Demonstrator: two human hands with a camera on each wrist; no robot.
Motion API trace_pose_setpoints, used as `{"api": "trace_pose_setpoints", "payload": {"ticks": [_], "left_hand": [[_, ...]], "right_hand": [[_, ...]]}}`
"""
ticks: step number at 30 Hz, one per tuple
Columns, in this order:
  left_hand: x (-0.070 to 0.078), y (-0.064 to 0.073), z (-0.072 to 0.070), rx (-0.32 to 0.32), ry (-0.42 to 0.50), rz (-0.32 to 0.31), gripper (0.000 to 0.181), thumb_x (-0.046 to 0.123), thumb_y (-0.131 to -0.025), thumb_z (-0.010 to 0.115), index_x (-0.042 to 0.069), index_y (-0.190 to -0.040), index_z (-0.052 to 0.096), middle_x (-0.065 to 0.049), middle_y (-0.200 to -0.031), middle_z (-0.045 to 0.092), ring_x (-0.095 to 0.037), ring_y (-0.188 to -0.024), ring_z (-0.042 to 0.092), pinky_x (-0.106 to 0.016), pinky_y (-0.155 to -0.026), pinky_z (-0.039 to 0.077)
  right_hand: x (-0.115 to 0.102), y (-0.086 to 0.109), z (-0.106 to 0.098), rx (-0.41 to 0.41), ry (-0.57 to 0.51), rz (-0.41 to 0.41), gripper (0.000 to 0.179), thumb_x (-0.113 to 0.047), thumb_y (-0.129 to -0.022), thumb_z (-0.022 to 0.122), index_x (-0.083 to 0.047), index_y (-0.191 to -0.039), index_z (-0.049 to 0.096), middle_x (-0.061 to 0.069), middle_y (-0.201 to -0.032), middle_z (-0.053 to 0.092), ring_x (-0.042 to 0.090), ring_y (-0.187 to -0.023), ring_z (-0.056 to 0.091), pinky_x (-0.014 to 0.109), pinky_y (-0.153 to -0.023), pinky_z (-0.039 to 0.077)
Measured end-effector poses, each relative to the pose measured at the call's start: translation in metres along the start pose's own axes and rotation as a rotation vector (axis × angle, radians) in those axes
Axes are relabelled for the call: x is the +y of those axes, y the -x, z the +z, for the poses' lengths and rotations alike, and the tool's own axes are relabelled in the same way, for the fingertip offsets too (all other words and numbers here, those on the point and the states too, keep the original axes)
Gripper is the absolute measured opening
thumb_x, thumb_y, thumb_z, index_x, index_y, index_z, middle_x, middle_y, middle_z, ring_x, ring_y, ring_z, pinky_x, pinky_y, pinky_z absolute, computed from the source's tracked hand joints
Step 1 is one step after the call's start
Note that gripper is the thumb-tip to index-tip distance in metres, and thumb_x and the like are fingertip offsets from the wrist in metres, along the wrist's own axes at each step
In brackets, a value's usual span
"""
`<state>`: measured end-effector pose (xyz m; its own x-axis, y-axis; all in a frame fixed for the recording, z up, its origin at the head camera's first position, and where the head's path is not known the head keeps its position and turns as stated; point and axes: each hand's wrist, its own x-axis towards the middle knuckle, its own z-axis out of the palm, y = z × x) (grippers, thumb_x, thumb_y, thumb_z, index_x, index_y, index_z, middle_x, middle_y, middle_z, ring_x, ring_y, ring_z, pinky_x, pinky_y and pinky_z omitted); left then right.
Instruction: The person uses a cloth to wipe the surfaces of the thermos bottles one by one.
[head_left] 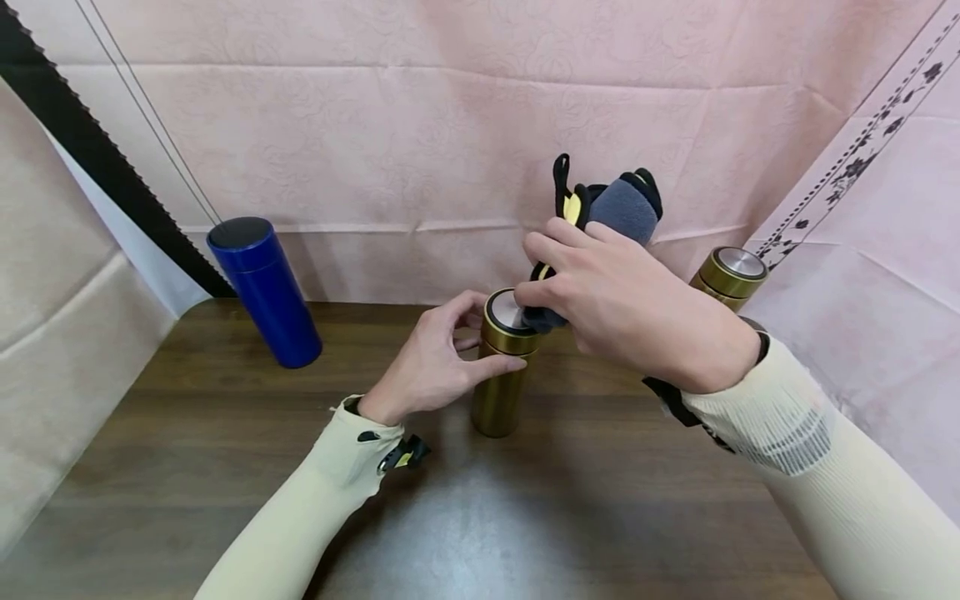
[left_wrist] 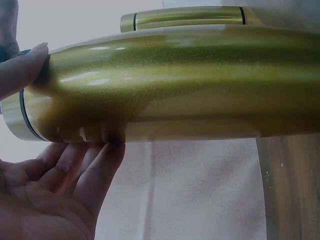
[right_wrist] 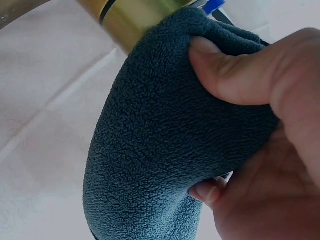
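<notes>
Upright on the table stands a gold thermos bottle (head_left: 497,404) with a silver-topped lid (head_left: 503,309). Just below the lid, my left hand (head_left: 432,364) holds it between the thumb and fingers; the left wrist view shows the thumb (left_wrist: 25,70) on one side and fingertips on the other. A dark blue-grey towelling cloth (right_wrist: 150,130) with black edging and a bit of yellow is pinched in my right hand (head_left: 622,304). Its lower end lies against the lid's right side, and the rest bunches up above the knuckles.
A blue bottle (head_left: 266,292) with a dark top stands at the back left. Another gold bottle (head_left: 729,275) is at the back right, partly hidden behind my right hand and forearm. Pale pink fabric (head_left: 465,150) hangs behind the brown wooden table (head_left: 360,542) and at its sides.
</notes>
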<state>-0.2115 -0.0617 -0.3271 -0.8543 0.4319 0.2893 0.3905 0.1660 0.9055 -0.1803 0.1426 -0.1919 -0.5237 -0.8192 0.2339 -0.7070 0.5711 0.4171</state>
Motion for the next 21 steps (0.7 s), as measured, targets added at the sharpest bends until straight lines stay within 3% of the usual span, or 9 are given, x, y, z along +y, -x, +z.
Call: {"api": "trace_pose_setpoints", "payload": {"ticks": [9,15,21], "left_hand": [[0.0,0.0,0.0,-0.002,-0.011,0.021,0.049,0.025,-0.079,0.09,0.02,-0.119,0.062,0.005,-0.115,0.069,-0.01,-0.107,0.072,-0.027,-0.095,0.06],[0.0,0.0,-0.001,0.006,-0.087,0.047,0.048,0.028,-0.079,0.09,0.021,-0.117,0.062,0.006,-0.111,0.069,-0.01,-0.101,0.07,-0.028,-0.092,0.061],[0.0,0.001,-0.001,-0.004,-0.088,0.057,0.061,0.029,-0.081,0.089,0.022,-0.132,0.057,0.005,-0.12,0.069,-0.011,-0.109,0.071,-0.028,-0.095,0.06]], "right_hand": [[-0.007,-0.006,-0.002,0.014,-0.019,-0.049,0.046,0.011,-0.067,0.07,-0.024,-0.096,0.074,0.006,-0.093,0.052,0.028,-0.1,0.05,0.037,-0.076,0.046],[-0.01,-0.017,-0.005,-0.013,-0.073,-0.028,0.053,0.014,-0.073,0.061,-0.025,-0.106,0.077,0.006,-0.092,0.052,0.028,-0.099,0.051,0.037,-0.08,0.046],[-0.009,-0.03,-0.003,-0.025,-0.102,-0.011,0.043,0.011,-0.081,0.059,-0.024,-0.098,0.077,0.006,-0.094,0.054,0.027,-0.099,0.052,0.036,-0.08,0.048]]}}
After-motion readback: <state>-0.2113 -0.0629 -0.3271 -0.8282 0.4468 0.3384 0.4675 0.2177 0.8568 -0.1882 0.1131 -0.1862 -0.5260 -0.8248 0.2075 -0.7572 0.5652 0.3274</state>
